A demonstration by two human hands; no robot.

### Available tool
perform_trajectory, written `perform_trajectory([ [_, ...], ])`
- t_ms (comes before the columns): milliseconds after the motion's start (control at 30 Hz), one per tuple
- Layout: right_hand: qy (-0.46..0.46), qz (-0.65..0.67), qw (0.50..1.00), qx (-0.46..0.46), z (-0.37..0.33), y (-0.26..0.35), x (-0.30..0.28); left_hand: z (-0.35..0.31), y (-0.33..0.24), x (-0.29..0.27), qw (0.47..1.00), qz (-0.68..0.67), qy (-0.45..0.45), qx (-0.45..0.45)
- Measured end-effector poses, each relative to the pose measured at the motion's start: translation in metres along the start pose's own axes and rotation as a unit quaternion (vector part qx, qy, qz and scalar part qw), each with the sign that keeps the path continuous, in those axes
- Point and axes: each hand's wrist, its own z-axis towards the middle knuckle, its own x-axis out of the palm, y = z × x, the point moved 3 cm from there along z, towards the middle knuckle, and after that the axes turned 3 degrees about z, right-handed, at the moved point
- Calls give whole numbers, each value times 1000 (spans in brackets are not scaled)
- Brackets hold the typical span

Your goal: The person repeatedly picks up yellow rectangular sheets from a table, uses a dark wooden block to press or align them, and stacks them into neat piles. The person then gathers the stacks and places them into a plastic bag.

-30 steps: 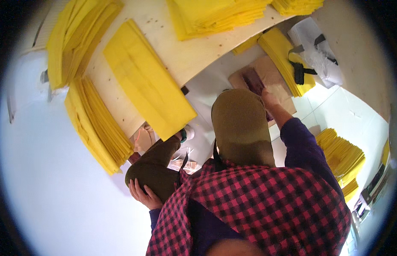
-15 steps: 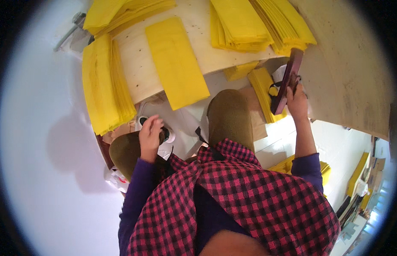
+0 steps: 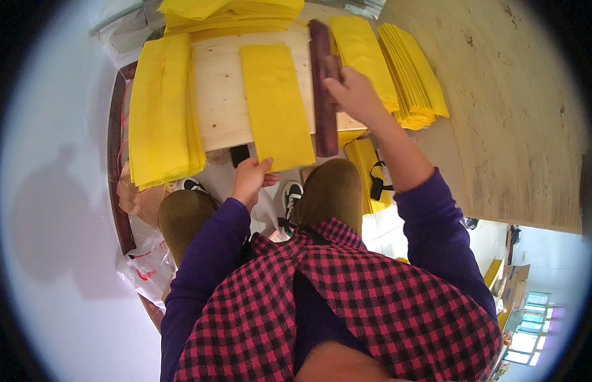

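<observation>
A single yellow folded sheet [image 3: 278, 105] lies lengthwise on the pale wooden table [image 3: 221, 95], its near end jutting past the table edge. My left hand [image 3: 250, 181] pinches that near end at its left corner, thumb on top. Just right of the sheet, my right hand [image 3: 354, 95] grips a dark reddish-brown wooden bar [image 3: 324, 121] by a handle on its side. The bar is held upright in view, apart from the sheet, in front of a stack of yellow sheets [image 3: 363, 60].
More yellow stacks lie at the left [image 3: 161, 108], the back [image 3: 232, 16] and the right [image 3: 413, 76]. A brown board [image 3: 499, 121] stretches along the right. Below the table edge are yellow sheets [image 3: 364, 169] with a black strap [image 3: 377, 184]. A plastic bag [image 3: 149, 267] sits low left.
My right hand has brought the bar up and left, from below the right table edge to beside the single sheet. My left hand has moved from free air to the sheet's near end.
</observation>
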Motion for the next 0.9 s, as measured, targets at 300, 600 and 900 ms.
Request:
perform_trajectory([
  [300, 120, -193, 973, 45, 40, 30, 78, -5, 1, 2, 999, -32, 24, 6],
  [600, 210, -235, 944, 95, 53, 31, 100, -4, 2, 3, 999, -43, 25, 8],
  [900, 174, -189, 957, 132, 51, 13, 128, -3, 4, 3, 999, -41, 25, 1],
])
